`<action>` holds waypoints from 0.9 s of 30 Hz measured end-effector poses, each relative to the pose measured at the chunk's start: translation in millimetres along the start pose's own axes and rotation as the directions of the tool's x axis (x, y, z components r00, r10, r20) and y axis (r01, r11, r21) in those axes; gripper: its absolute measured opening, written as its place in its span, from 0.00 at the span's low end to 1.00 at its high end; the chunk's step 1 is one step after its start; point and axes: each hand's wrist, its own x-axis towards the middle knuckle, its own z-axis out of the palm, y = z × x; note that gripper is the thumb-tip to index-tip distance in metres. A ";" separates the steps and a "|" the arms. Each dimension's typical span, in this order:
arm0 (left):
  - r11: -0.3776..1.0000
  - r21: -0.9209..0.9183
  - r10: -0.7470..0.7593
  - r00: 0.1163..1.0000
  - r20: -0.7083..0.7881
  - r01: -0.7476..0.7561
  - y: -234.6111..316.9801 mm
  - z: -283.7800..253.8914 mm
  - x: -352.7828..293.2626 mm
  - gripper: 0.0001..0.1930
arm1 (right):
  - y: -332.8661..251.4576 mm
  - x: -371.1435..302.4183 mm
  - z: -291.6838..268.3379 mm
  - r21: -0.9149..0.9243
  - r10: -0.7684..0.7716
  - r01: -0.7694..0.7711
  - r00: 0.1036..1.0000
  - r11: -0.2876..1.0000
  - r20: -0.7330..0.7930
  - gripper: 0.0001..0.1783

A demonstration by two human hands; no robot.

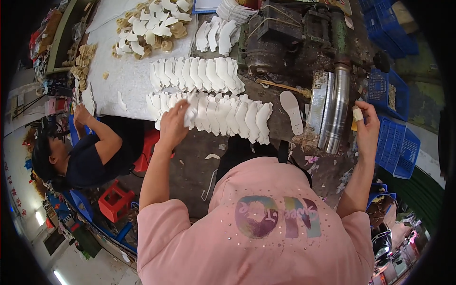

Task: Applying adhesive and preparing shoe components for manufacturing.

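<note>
My left hand reaches over the nearer row of white curved pieces, its fingers smeared by motion. A blurred white piece shows beside the fingertips; I cannot tell whether it is held. To the right, my right hand is beside the shiny metal roller of a machine, fingers bent and closed. A tan wrap covers one of its digits, and a bit of yellow shows by it. A second row of white curved pieces lies just behind the nearer one.
A white insole lies left of the roller. The greasy machine fills the back right. White and tan pieces are heaped far left. Blue crates stand at right. A co-worker sits at left near a red stool.
</note>
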 end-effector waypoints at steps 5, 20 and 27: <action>0.991 0.093 0.060 0.940 0.335 -0.096 -5.8 20.4 -25.9 0.28 | -1.4 -0.3 4.3 0.034 0.007 -0.005 0.999 0.999 -0.046 0.10; -0.003 -0.991 -0.180 0.975 0.133 0.135 110.8 -64.8 38.7 0.28 | -74.7 -30.0 52.5 0.150 -0.435 0.419 0.895 0.895 0.098 0.12; -0.436 -0.900 -0.003 1.000 0.021 0.018 207.1 -66.2 60.1 0.37 | -93.5 -53.8 114.6 0.228 -0.486 0.471 0.874 0.852 0.011 0.11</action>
